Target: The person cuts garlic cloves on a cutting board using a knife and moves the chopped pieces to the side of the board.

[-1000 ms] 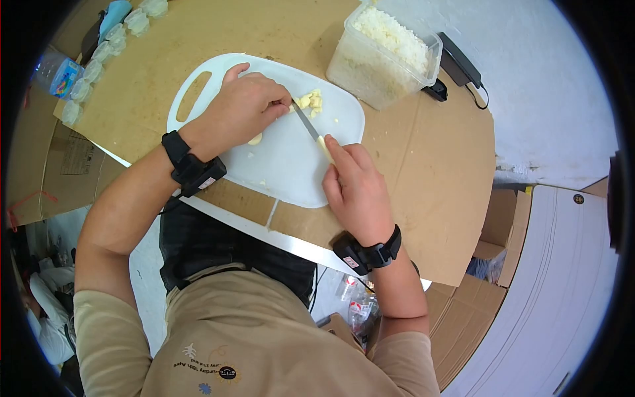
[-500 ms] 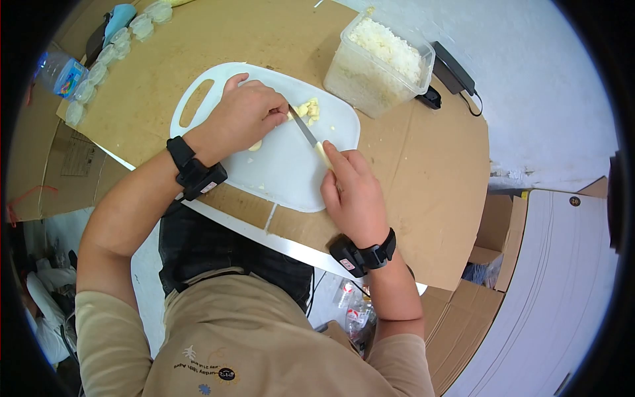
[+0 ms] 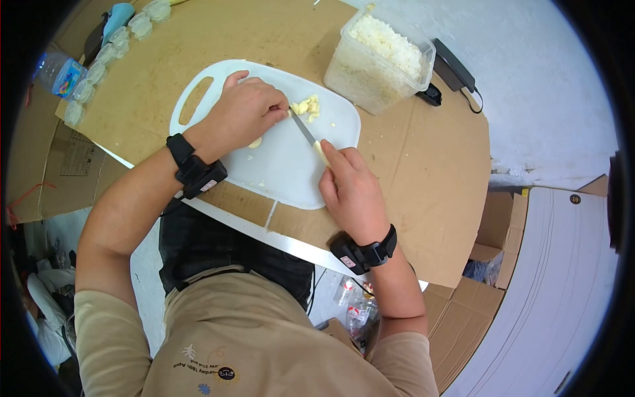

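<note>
My right hand [image 3: 354, 188] is closed round the pale handle of a small knife [image 3: 303, 127]. The blade points up and left, its tip close to the fingertips of my left hand [image 3: 248, 109]. Those fingertips pinch a pale yellow piece, mostly hidden by the fingers, on the white cutting board [image 3: 284, 169]. Just right of them lies a small heap of chopped pale yellow pieces [image 3: 307, 106]. Another pale piece [image 3: 256, 142] rests under the edge of my left hand, and small scraps are scattered on the board.
A clear tub of white rice [image 3: 380, 63] stands behind the board, beside a black power adapter [image 3: 455, 65]. Several small clear cups [image 3: 96, 71] line the far left edge of the cardboard-covered table [image 3: 430, 192], near a plastic bottle [image 3: 65, 78].
The view has shifted slightly. Both hands stay at nearly the same place on the board, with the knife still by the left fingertips.
</note>
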